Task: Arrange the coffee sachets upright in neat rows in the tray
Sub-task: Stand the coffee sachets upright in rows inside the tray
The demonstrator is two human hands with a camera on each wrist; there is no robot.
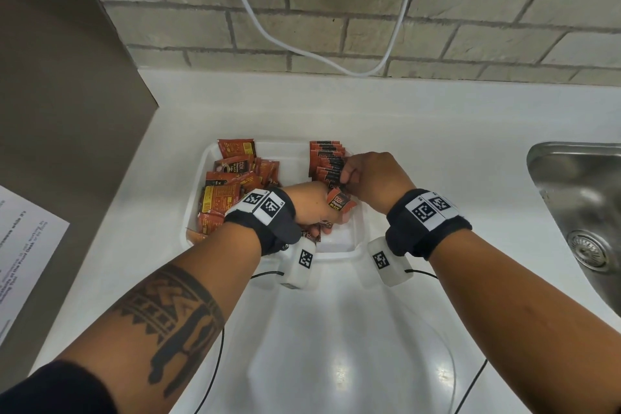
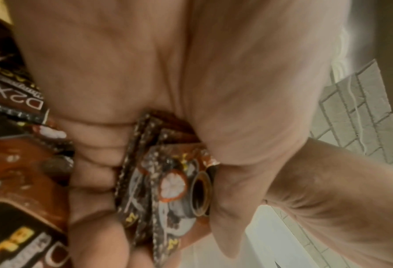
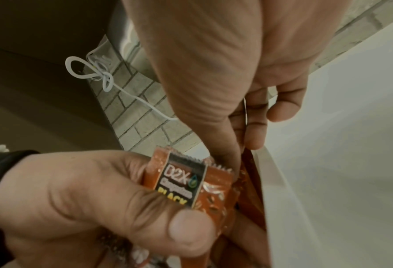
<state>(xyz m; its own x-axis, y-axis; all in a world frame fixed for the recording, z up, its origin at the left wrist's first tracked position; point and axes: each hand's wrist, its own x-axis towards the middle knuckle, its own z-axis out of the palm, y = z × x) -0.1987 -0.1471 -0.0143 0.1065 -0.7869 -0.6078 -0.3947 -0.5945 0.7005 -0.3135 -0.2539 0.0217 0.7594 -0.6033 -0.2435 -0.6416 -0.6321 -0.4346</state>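
Observation:
A white tray (image 1: 341, 240) sits on the white counter. Loose orange-red coffee sachets (image 1: 232, 185) are heaped in its left half. An upright row of sachets (image 1: 327, 158) stands along its right side. My left hand (image 1: 312, 208) hovers over the tray's middle and grips a small bunch of sachets (image 1: 340, 205), whose "D2X BLACK" label (image 3: 190, 185) faces up; the left wrist view shows their edges (image 2: 145, 181) clamped between fingers and thumb. My right hand (image 1: 369, 178) is at the near end of the row, thumb and fingers pinching one sachet (image 3: 245, 174) beside the tray wall (image 3: 273, 181).
A steel sink (image 1: 584, 198) is set into the counter at the right. A white cable (image 1: 302, 44) hangs along the brick wall behind. A brown panel (image 1: 67, 77) stands at the left with a printed sheet (image 1: 23, 245) below it.

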